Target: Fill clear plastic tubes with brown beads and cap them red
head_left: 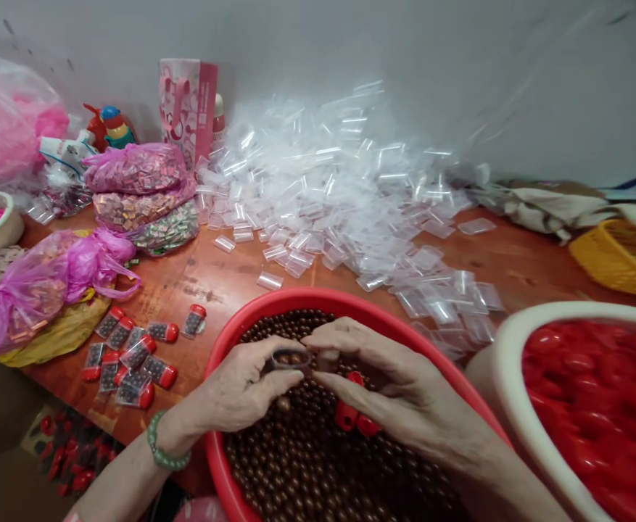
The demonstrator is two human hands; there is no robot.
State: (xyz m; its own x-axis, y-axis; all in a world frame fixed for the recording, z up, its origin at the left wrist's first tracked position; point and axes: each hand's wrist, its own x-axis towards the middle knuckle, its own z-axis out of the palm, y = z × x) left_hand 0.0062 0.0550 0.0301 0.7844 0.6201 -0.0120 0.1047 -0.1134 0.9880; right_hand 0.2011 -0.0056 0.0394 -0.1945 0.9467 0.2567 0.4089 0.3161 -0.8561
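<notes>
My left hand (246,380), with a green bead bracelet at its wrist, pinches a small clear plastic sleeve (291,357) between thumb and fingers. The sleeve's open end faces up, and brown balls show inside. Close on its right is my right hand (375,370), its thumb and forefinger apart, with nothing visible between the tips. Both hands are over a red tub (217,428) full of shiny brown balls (296,464). Below the right thumb are red caps (346,416), partly covered by the hand; whether they lie on the balls or touch the palm is unclear.
Capped, filled boxes (138,351) lie left of the tub. Clear empty sleeves (323,196) are heaped behind it. At right stand a white tub (508,362) of red pieces and a yellow basket (616,254). Pink bags (141,170) sit at left by a paper bag (184,109).
</notes>
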